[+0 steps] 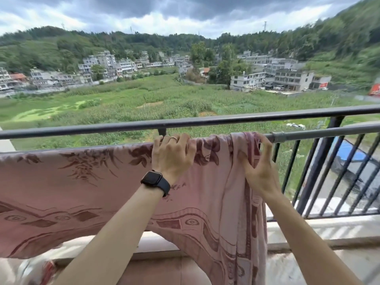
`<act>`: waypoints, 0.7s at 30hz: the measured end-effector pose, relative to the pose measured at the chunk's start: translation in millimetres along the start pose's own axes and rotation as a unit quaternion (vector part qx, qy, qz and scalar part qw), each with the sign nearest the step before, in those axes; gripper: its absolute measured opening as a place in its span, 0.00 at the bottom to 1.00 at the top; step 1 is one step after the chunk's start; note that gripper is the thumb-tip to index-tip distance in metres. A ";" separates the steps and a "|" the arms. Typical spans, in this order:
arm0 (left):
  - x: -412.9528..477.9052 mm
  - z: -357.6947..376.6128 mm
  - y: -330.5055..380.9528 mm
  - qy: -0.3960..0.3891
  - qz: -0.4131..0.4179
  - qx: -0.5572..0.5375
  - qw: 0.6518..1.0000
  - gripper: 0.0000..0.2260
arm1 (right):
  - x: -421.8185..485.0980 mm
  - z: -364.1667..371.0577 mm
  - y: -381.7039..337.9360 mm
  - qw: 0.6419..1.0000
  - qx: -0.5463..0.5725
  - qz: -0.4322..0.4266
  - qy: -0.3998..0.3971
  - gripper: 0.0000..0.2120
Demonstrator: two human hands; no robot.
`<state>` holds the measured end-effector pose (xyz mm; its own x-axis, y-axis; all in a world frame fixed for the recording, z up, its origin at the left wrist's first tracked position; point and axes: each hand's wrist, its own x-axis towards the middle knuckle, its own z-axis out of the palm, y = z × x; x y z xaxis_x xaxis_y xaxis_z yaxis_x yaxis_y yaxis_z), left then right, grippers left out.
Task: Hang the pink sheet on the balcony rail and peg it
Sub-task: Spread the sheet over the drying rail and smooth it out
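Observation:
The pink sheet [82, 182] with dark red flower patterns hangs over the lower grey rail [308, 135], spread flat to the left and bunched into folds at its right end. My left hand [171, 155], with a black watch and a ring, curls its fingers over the sheet's top edge on the rail. Just to the right, my right hand [258, 165] pinches the bunched right edge of the sheet below the rail. No peg is in view.
A higher dark handrail [205, 120] runs across behind the lower rail, with black upright bars [327, 167] at the right. A pale ledge [318, 229] lies below the bars. Blurred patterned cloth [39, 268] sits at the bottom left.

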<state>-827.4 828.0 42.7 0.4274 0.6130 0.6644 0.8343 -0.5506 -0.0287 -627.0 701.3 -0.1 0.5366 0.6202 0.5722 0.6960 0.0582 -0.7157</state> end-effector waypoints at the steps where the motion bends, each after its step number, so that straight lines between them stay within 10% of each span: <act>1: 1.2 4.2 9.2 -0.007 -0.013 0.003 1.000 0.19 | 5.6 -3.9 4.6 0.999 -0.020 -0.044 -0.019 0.27; 9: -1.3 8.6 -8.6 0.020 -0.040 0.014 0.999 0.25 | 63.5 -102.2 73.7 0.983 -0.151 -0.068 0.077 0.14; 21: 1.4 11.5 -3.7 0.035 -0.089 0.034 0.995 0.26 | 78.8 -130.6 99.3 0.983 0.169 0.067 -0.019 0.15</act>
<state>-825.9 837.5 35.1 0.2485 0.6550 0.7136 0.9171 -0.3962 0.0442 -453.3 653.8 26.3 0.5900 0.6679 0.4536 0.4187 0.2272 -0.8792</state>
